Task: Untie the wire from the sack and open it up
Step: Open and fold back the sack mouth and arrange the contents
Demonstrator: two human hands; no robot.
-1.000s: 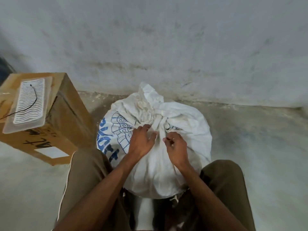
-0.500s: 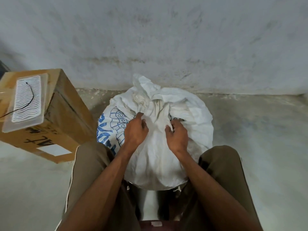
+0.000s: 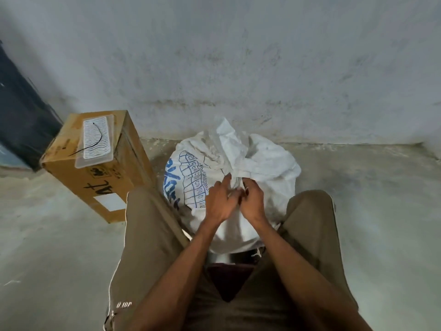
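A full white woven sack (image 3: 267, 163) with blue print stands on the floor between my knees, against the wall. Its mouth is bunched into a neck (image 3: 235, 161), and the loose top sticks up behind it. Both hands meet at the near side of that neck. My left hand (image 3: 219, 203) rests its fingers against the bunched fabric, thumb turned inward. My right hand (image 3: 254, 201) pinches a thin pale tie wire (image 3: 245, 187) at the neck. Most of the wire is hidden by fabric and fingers.
A cardboard box (image 3: 102, 177) stands at my left knee, carrying a clear plastic tray (image 3: 95, 142) with a black wire on it. A dark object (image 3: 21, 120) leans in the far left corner. A grey wall (image 3: 238, 68) rises right behind the sack; the floor is concrete.
My hands have drawn together at the sack's neck; half a second ago they gripped the fabric a little apart. The right fingers now pinch the tie. The view has pulled back.
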